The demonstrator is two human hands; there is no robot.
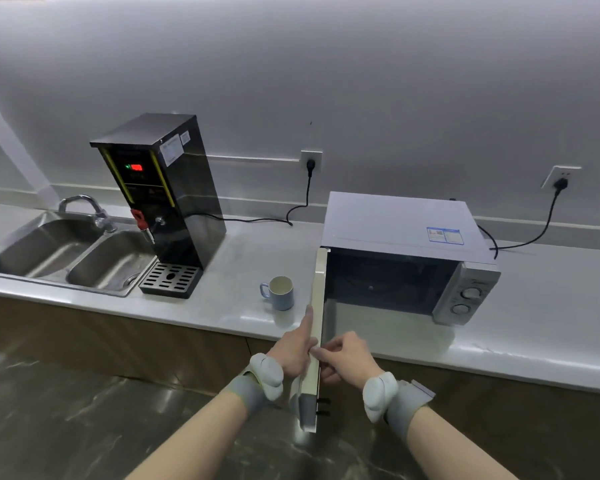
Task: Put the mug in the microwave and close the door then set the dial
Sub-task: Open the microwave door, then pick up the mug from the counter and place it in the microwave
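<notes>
**Microwave door swung wide, mug on the counter**

The white box-shaped microwave (400, 258) stands on the pale grey counter (243, 258) with its cream-edged door (316, 327) swung fully out toward the camera, seen edge-on, so the dark cavity is exposed. Two round dials (466, 301) sit one above the other on the control panel at its right end.

Both hands are on the door's top edge. The left hand (297, 348) lies along the door's left face, fingers stretched forward flat against it, not curled round anything. The right hand (345, 358) is on the other side, fingers bent and pinching the door's upper edge.

The light blue ceramic mug (278, 292) stands upright on the counter just left of the open door, handle pointing left, apart from both hands and outside the microwave.

Farther left are a tall black hot-water dispenser (167, 199) with a slotted drip tray and a double stainless-steel sink (66, 251) with a chrome tap.
</notes>
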